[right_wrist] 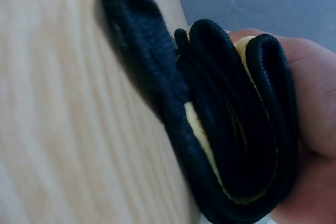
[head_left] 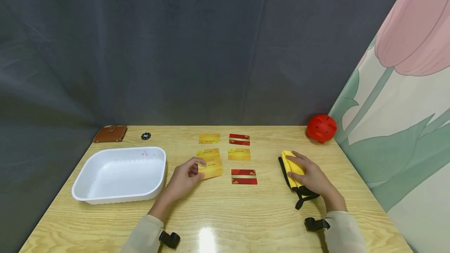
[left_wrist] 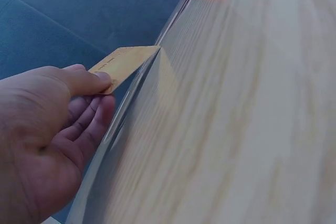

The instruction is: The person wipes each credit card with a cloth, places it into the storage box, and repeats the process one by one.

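White tray [head_left: 119,175] sits on the left part of the table, reddish specks on its far inner wall. Brown wallet [head_left: 110,134] lies behind it, flap down, so contents can't be seen; same for the red piggy bank [head_left: 321,128] at the far right corner, facing the person. Left hand [head_left: 184,177] is right of the tray, thumb and fingers clamped on a gold card [head_left: 212,170], which tilts with one corner down at the tabletop and partly covers the second gold card [head_left: 208,154] in head view. Right hand [head_left: 313,175] has thumb and fingers clamped on the folded yellow cloth [head_left: 292,167] at the right side of the table; right wrist view shows black edging and several layers stacked, black loop sticking out. Between the hands and farther back, laid flat: third gold card [head_left: 209,138], fourth gold card [head_left: 239,154], far red card [head_left: 239,139], near red card [head_left: 244,177]. Black chip [head_left: 145,136] lies right of the wallet. Surface is a light wood-grain table [head_left: 246,218], glossy, glare at the near edge. Dark curtain [head_left: 183,50] behind, tulip mural [head_left: 390,128] on the right wall.
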Demonstrator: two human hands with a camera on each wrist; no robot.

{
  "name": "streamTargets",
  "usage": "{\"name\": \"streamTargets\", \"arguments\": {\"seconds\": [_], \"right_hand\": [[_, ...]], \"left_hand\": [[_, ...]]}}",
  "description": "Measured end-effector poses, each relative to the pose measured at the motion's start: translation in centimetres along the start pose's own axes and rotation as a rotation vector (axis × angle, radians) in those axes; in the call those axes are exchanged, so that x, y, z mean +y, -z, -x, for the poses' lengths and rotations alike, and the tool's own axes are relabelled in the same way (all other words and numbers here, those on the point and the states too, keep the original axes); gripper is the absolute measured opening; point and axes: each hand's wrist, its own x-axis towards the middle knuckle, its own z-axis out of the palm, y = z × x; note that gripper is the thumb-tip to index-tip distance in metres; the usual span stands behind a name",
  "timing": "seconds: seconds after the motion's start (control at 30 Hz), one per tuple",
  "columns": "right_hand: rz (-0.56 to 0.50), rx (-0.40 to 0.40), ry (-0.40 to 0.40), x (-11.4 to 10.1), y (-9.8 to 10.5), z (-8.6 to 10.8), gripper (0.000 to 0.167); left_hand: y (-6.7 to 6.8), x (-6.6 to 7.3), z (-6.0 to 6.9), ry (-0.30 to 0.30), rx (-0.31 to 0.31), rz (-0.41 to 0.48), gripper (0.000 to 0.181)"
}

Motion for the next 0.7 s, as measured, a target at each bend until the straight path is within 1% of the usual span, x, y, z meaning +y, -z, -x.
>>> {"name": "streamTargets", "arguments": {"seconds": [0.1,0.23,0.43,0.53,0.7], "right_hand": [[-0.012,0.014,-0.013,0.1,-0.3,-0.1,0.061],[-0.024,0.035,-0.064,0.1,-0.6,-0.2,0.065],[-0.003,0.052,-0.107,-0.1,-0.7,-0.1,0.058],[-0.009,0.057,-0.121,-0.2,-0.7,-0.1,0.054],[-0.035,0.074,-0.088,-0.3,-0.7,-0.1,0.048]], "left_hand": [[-0.1,0.1,0.0,0.006,0.017,0.049,0.032],[-0.3,0.1,0.1,0.023,0.025,0.105,0.029],[-0.5,0.1,0.0,0.025,0.034,0.161,0.030],[-0.5,0.3,-0.1,0.028,0.042,0.189,0.030],[-0.5,1.1,-0.1,0.042,0.070,0.229,0.028]]}}
